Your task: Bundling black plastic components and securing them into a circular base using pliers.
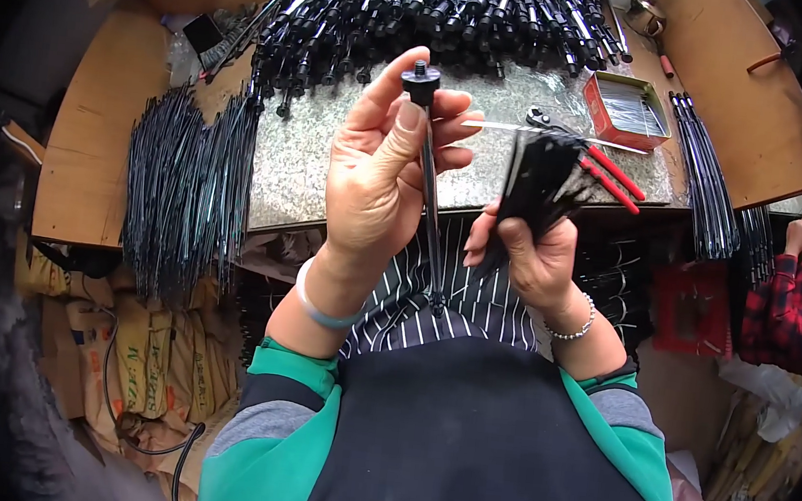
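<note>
My left hand is raised over the bench's front edge, its thumb and fingers closed on a slim black rod. A round black collar with a threaded tip tops the rod, which hangs down toward my lap. My right hand grips a flat black bundle from below; it is partly blurred, so its exact kind is unclear. Behind the bundle lie pliers with red handles, near the bench edge. A thin pale strip runs from beside my left fingers past the top of the bundle.
Many black rods with collars are heaped across the back of the bench. Thin black rods hang over the left edge, others at right. A red tin holds thin pale pieces. Another person's red checked sleeve shows far right.
</note>
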The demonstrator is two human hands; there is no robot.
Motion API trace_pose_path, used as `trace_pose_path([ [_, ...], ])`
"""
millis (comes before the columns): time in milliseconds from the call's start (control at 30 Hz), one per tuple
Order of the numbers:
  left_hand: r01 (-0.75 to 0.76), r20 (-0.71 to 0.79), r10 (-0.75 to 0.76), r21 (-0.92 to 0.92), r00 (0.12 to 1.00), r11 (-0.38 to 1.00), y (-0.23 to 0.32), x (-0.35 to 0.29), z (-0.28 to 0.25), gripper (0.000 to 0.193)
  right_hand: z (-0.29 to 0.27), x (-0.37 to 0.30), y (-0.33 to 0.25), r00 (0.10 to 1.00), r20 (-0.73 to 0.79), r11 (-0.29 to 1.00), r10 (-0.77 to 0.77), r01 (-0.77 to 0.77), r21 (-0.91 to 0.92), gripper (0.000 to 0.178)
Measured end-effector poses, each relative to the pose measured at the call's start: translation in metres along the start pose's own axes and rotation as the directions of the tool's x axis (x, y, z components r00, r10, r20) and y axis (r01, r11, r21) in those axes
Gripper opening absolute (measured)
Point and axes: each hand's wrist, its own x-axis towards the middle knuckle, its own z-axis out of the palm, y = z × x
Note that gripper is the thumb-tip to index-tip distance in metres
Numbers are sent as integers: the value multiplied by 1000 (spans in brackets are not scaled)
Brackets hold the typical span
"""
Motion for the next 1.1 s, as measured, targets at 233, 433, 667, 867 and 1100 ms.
trace_pose_path([
  [233, -60, 34, 61, -31, 998, 998, -3, -2, 2, 43, 15, 13, -5, 999, -4, 998, 32, -32, -56, 31],
  [433, -127, 64, 125, 41, 990, 991, -6, -5, 1, 40, 17, 19, 0, 996, 40, 996, 83, -83, -23, 31],
  [667, -161, 9, 161, 75, 987, 984, -8, -2, 4, 45, 15, 19, 3, 993, 79, 996, 86, -82, -44, 32],
  [867, -156, -27, 158, 53, 987, 986, -10, -4, 5, 43, 15, 19, 1, 991, 73, 993, 113, -110, -38, 32],
  [1100, -189, 27, 187, 136, 982, 973, -16, -9, 5, 40, 16, 20, 0, 992, 58, 994, 110, -110, -19, 30],
])
